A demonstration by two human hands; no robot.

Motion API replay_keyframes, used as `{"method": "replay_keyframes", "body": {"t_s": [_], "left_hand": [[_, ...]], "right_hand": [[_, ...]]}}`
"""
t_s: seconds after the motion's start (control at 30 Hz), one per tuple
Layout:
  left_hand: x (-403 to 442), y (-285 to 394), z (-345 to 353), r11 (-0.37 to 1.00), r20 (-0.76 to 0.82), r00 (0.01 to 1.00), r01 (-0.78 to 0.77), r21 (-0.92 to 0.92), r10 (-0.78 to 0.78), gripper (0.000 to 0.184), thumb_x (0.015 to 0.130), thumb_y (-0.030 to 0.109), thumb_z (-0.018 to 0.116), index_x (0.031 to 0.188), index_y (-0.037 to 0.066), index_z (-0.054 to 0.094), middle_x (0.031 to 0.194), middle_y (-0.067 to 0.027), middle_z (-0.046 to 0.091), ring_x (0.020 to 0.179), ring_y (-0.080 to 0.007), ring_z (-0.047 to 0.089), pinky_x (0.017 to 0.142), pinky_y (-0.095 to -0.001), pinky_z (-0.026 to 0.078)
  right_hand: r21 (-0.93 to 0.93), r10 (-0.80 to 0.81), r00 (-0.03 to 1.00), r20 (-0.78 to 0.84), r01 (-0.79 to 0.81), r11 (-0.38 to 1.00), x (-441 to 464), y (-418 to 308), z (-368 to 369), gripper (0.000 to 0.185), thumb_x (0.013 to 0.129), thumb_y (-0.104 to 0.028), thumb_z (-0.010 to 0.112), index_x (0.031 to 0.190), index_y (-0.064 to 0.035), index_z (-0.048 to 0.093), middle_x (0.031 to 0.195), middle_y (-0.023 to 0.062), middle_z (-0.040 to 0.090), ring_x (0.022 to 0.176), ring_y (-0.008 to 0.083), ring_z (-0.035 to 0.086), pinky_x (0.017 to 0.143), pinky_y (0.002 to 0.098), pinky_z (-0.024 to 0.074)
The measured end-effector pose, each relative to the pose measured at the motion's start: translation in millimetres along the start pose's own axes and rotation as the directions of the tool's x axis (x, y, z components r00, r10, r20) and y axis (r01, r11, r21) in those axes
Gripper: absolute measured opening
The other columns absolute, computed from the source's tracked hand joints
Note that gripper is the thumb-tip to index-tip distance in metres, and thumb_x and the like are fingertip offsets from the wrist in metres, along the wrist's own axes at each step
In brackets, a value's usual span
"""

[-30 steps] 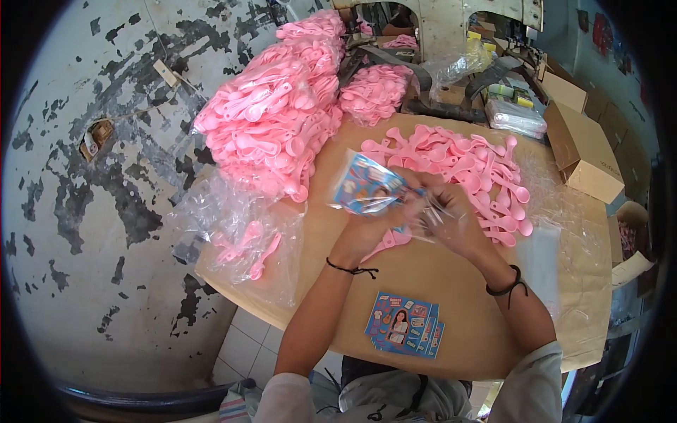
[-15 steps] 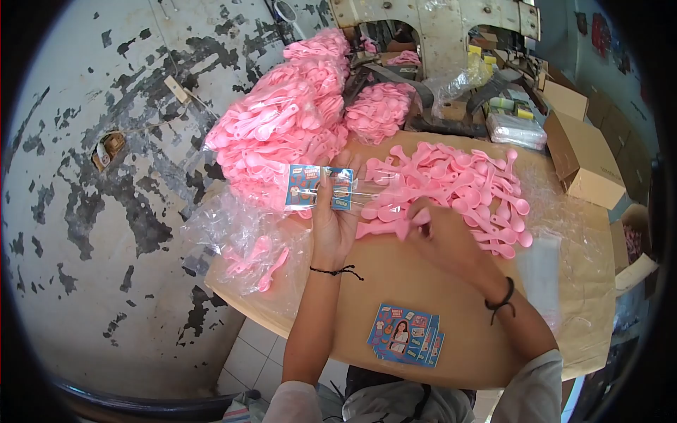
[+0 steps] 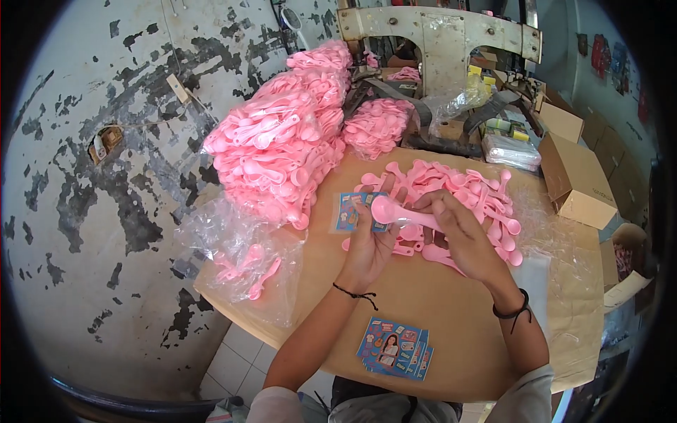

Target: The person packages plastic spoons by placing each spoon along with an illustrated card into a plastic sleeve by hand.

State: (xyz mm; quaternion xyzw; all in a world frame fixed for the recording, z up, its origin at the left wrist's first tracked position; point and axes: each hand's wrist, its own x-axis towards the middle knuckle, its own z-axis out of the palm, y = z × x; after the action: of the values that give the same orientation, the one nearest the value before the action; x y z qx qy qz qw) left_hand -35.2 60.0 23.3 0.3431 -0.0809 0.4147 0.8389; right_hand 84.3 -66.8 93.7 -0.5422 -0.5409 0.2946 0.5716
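My left hand [image 3: 370, 247] pinches a clear plastic bag with a blue printed card [image 3: 350, 211] in it, thumb across the front. My right hand [image 3: 469, 243] grips a pink plastic measuring spoon [image 3: 405, 214] by its handle. The spoon's bowl points left and overlaps the bag's near side; whether it is inside the opening I cannot tell. Behind both hands lies a loose pile of pink spoons [image 3: 458, 182]. Nearer to me on the brown-covered table [image 3: 451, 310] is a small fanned stack of blue printed cards [image 3: 395, 347].
Large bags of pink spoons [image 3: 275, 141] rise at the back left, beside a smaller full bag [image 3: 377, 125]. A crumpled clear bag [image 3: 282, 296] with several spoons lies at left. Flat clear bags [image 3: 539, 271] lie at right. A cardboard box [image 3: 582, 176] stands beyond the table's right edge.
My right hand has brought a pink spoon from the pile up to the bag. My left hand has shifted right and down with the bag, and the view has moved slightly.
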Motion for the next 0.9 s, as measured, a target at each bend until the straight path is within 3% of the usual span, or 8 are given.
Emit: {"method": "replay_keyframes", "body": {"t_s": [0.1,0.2,0.33,0.53,0.6,0.67,0.73,0.9], "left_hand": [[-3.4,-10.0,0.3,0.996,-0.05,0.997,0.053,-0.065,-0.057,0.059,0.097,0.046,0.038,0.144,0.013,0.024,0.152,-0.0105,0.029,0.139,-0.0259,0.032,0.113,-0.0411,0.037],[-3.6,-10.5,0.3,0.995,-0.029,0.997,0.067,-0.079,-0.069,0.06,0.096,0.046,0.041,0.144,0.014,0.024,0.152,-0.01,0.03,0.138,-0.0262,0.034,0.112,-0.0405,0.038],[-5.1,-11.5,6.7,0.999,-0.012,0.999,0.037,0.01,-0.037,0.061,0.096,0.048,0.041,0.144,0.014,0.024,0.149,-0.0101,0.032,0.137,-0.0256,0.036,0.112,-0.0378,0.038],[-9.5,-28.1,-21.8,0.946,0.085,0.96,0.278,-0.164,-0.267,0.067,0.094,0.048,0.046,0.146,0.013,0.022,0.146,-0.0113,0.037,0.135,-0.0255,0.038,0.112,-0.0384,0.036],[-6.8,-28.5,-23.9,0.942,0.07,0.963,0.27,-0.202,-0.261,0.071,0.093,0.046,0.052,0.147,0.011,0.021,0.146,-0.0126,0.036,0.136,-0.0262,0.036,0.114,-0.0395,0.033],[-4.9,-28.3,-23.0,0.969,-0.018,0.976,0.211,-0.126,-0.215,0.076,0.092,0.043,0.059,0.148,0.008,0.02,0.147,-0.0142,0.034,0.137,-0.0266,0.034,0.115,-0.0394,0.028],[1.7,-19.5,-9.7,0.932,0.063,0.994,0.059,0.357,-0.087,0.086,0.088,0.048,0.063,0.148,0.005,0.019,0.15,-0.0146,0.029,0.139,-0.027,0.03,0.116,-0.0391,0.025],[-15.6,-30.7,37.4,0.404,0.302,0.951,-0.251,0.88,-0.067,0.086,0.08,0.014,0.076,0.147,0.001,0.023,0.148,-0.0135,0.035,0.135,-0.0222,0.036,0.111,-0.0362,0.029]], "right_hand": [[-0.314,-0.187,0.982,-0.018,0.172,0.934,-2.9,-2.6,-0.8,0.019,0.097,-0.015,0.055,0.102,0.0031,0.051,0.087,0.0178,0.065,0.068,0.019,0.061,0.058,0.0323,0.0463],[-0.556,-0.066,0.996,-0.057,0.024,0.831,-5.7,-19.7,-11.8,0.018,0.094,-0.014,0.06,0.095,0.0024,0.053,0.079,0.02,0.063,0.067,0.0247,0.062,0.057,0.0353,0.0442],[-0.558,-0.212,0.976,-0.045,0.151,0.816,-2.4,-9.2,-13.2,0.015,0.093,-0.013,0.059,0.095,0.0015,0.056,0.071,0.0172,0.062,0.061,0.0314,0.061,0.056,0.0392,0.0446],[-0.538,-0.31,0.949,-0.065,0.228,0.812,-4.4,-7.9,-2.4,0.012,0.091,-0.012,0.058,0.099,-0.0036,0.062,0.075,0.0126,0.064,0.055,0.0248,0.061,0.055,0.0333,0.0472],[-0.58,-0.354,0.91,-0.214,0.173,0.796,-16.1,-42.1,-17.2,0.008,0.091,-0.007,0.057,0.091,-0.0045,0.065,0.073,0.0061,0.064,0.055,0.0105,0.057,0.048,0.0247,0.0419],[-0.608,-0.419,0.855,-0.306,0.164,0.777,-33.3,-71.3,-42.5,0.008,0.091,-0.006,0.058,0.091,-0.0042,0.066,0.075,0.0025,0.065,0.056,0.0061,0.056,0.046,0.022,0.04],[-0.622,-0.412,0.852,-0.324,0.136,0.771,-38.9,-79.5,-54.9,0.007,0.089,-0.005,0.059,0.091,-0.0031,0.066,0.073,0.0011,0.063,0.054,0.0057,0.052,0.046,0.0219,0.0381],[-0.793,-0.26,0.966,0.007,0.163,0.587,-16.6,-39.2,-64.7,0.012,0.086,-0.012,0.064,0.09,-0.001,0.067,0.062,0.0051,0.06,0.051,0.0103,0.048,0.05,0.0259,0.0401]]}}
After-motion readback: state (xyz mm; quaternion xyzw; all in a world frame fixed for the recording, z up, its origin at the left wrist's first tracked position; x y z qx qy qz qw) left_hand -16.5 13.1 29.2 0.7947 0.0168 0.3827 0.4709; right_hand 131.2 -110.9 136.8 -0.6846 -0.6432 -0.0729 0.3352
